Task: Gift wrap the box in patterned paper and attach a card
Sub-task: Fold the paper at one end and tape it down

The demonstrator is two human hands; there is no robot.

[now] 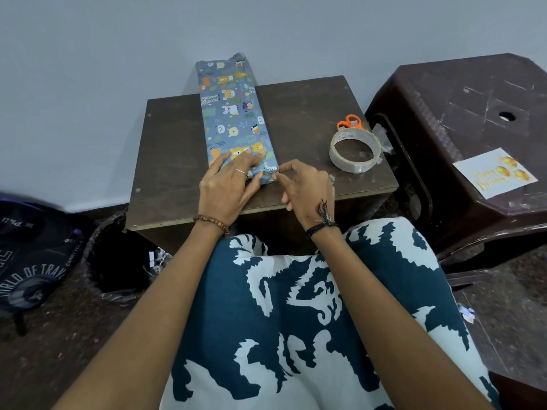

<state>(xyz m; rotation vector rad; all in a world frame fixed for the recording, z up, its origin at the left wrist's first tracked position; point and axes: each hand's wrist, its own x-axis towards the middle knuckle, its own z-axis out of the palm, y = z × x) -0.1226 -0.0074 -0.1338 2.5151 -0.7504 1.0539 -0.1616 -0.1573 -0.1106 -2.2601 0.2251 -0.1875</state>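
**Near End of Gift Box Gets Its Fold**

As 2 hands meet at the near end, the wrapped box (233,113) lies w/ its long axis running straight away from the person, far end overhanging the small table (310,113). Left hand (228,184) presses flat on top, fingers spread; right hand (305,184) pinches the paper at the near-right corner, so it seems nearer the next fold. Count: 1 box, 1 tape roll (354,151), 1 pr scissors (350,122), 1 card (495,172) on a stool (444,93), well apart at right.
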